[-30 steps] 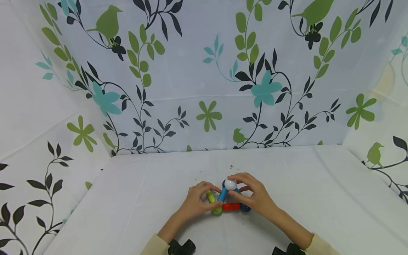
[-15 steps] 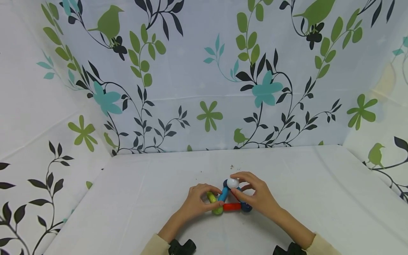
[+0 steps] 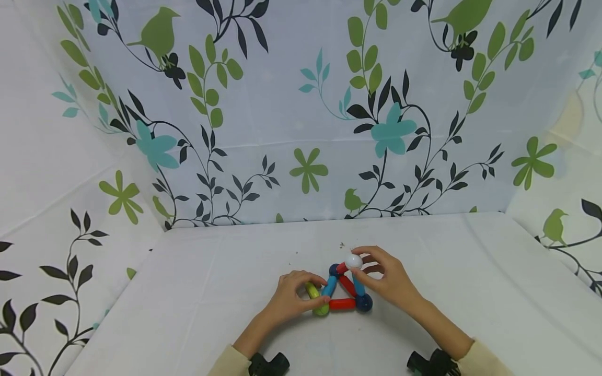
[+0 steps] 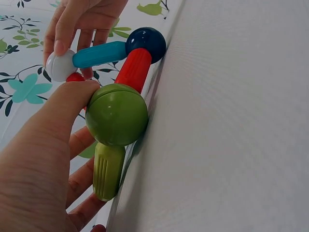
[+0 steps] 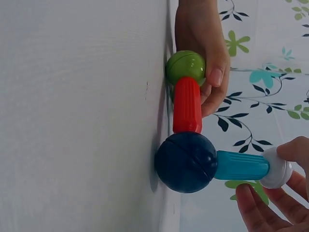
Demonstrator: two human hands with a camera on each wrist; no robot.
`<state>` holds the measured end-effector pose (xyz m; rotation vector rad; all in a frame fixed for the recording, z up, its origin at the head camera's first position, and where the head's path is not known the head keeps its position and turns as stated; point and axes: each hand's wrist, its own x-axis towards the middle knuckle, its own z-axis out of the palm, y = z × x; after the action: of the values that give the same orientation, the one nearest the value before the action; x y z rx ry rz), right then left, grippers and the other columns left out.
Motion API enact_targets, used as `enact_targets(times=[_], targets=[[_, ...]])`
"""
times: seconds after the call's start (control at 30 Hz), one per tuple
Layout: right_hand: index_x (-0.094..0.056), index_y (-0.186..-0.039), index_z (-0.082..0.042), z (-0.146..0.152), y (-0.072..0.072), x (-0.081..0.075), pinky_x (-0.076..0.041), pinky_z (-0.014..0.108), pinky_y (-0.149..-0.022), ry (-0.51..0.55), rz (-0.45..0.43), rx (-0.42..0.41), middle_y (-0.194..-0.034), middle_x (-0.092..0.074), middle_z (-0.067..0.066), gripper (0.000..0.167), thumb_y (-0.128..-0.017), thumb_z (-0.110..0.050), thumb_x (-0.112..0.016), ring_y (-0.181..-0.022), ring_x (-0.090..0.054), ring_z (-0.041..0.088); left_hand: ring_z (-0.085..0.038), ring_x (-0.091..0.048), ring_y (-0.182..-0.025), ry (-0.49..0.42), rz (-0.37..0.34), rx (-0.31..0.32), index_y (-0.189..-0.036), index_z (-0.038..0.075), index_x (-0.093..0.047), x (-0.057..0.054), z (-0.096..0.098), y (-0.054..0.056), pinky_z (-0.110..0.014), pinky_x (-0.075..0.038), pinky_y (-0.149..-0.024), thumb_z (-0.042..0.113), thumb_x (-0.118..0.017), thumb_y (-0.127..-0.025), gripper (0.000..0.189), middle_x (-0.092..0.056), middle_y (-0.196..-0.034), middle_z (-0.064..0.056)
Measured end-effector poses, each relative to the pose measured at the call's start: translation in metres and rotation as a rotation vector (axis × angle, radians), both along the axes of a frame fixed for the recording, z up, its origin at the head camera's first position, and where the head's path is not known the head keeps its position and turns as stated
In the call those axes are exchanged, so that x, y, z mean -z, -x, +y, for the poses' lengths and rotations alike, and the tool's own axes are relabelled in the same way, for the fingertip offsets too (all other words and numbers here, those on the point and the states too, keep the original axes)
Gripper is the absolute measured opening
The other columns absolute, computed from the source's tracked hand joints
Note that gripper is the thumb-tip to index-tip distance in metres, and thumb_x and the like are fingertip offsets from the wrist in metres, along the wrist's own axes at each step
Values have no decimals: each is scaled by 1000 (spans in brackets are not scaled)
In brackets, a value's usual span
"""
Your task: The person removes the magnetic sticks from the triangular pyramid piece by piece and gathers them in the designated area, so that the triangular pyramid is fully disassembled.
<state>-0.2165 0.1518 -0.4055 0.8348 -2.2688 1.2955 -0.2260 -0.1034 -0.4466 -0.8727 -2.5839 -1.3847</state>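
Observation:
A frame of magnetic rods and balls stands on the white table. In the head view its near side is a red rod (image 3: 342,304) between a green ball (image 3: 322,310) and a dark blue ball (image 3: 364,303). My left hand (image 3: 295,293) holds the left side, around a blue rod (image 3: 330,286) by the green ball. With thumb and fingers, my right hand (image 3: 386,275) pinches a white ball (image 3: 354,261) raised above the frame. A light blue rod (image 5: 243,165) joins that ball to the dark blue one; a short red piece touches its other side.
A yellow-green rod (image 4: 107,171) sticks out from the green ball on the left. Another dark blue ball (image 3: 334,270) sits at the back of the frame. Small brown specks lie on the table (image 3: 263,245) behind. A leaf-patterned cloth (image 3: 263,120) hangs beyond it.
My right hand has moved right and slightly away with the white ball. More of the red and light blue rods shows beneath it. The left hand has barely moved.

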Motion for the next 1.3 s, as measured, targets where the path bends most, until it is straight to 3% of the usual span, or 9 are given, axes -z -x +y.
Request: enact_targets(times=[0.27, 0.67, 0.97, 1.07, 1.3], targets=[[-58, -125, -1, 7, 5, 2, -56, 25, -77, -11, -53, 55, -118, -62, 17, 40, -87, -2, -70, -93, -65, 25, -12, -55, -110, 0, -19, -1, -105, 21, -73, 1, 0, 1, -49, -31, -99, 35, -76, -83, 27, -69, -105, 12], [-59, -124, -1, 17, 10, 1, -53, 22, -78, -97, -227, 180, -118, -62, 15, 33, -93, -10, -65, -98, -60, 25, -16, -52, -111, -10, -43, -12, -106, 17, -72, 0, 1, 1, -49, -31, -99, 33, -75, -84, 27, -69, -104, 6], [-61, -122, 1, 25, 14, 4, -51, 22, -73, -134, -248, 162, -111, -63, 15, 28, -95, -4, -58, -89, -55, 20, -18, -50, -115, -8, -55, -35, -107, 16, -72, 1, 1, 1, -50, -30, -101, 33, -74, -85, 28, -69, -106, 6], [-61, -122, 2, 27, 13, 5, -53, 24, -75, -148, -291, 170, -111, -64, 15, 28, -95, -4, -58, -90, -58, 21, -19, -50, -115, -10, -51, -33, -107, 15, -72, 1, 1, 0, -51, -29, -101, 32, -74, -85, 28, -69, -106, 6], [-61, -122, 6, 30, 14, 10, -55, 44, -83, -197, -403, 174, -114, -64, 22, 30, -94, -5, -59, -95, -62, 30, -20, -49, -117, -10, -50, -36, -108, 15, -72, 1, 1, 0, -52, -28, -103, 30, -73, -86, 26, -68, -108, 4]])
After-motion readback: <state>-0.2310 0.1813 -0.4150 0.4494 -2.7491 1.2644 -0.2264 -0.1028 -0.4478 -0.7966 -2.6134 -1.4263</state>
